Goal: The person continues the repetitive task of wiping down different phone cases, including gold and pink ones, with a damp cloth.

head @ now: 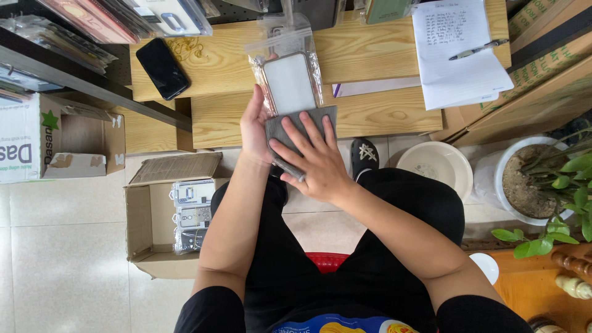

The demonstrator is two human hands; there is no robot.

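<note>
- Left hand (254,126): fingers wrapped around the left edge of a phone case in a clear bag (290,83), holding it upright in the air, just in front of the near edge of the wooden desk (382,114).
- Right hand (314,161): lies flat, fingers spread, pressing a grey cloth (279,131) against the lower part of the bagged case. Not curled around anything; palm and fingers only press on the cloth.
- Phone case: pale, with a brownish rim, inside the clear bag; the top flap of the bag sticks up over the desk. Lower part hidden under the cloth.
- On the desk, left of the case: a black phone (162,68) lying face down, near it a small tangle of thin chain (188,48).
- On the desk, right of the case: a sheet of handwritten paper (459,58) with a pen (478,49) resting on it.
- Below and left of the case, on the floor: an open cardboard box (142,228) with several packaged items (192,216) stacked inside.
- Right of the case, on the floor: a shallow cream bowl (438,166), then a white pot with a green plant (530,185).
- Person seated; black trousers, one black shoe (364,157) visible under the desk edge.
</note>
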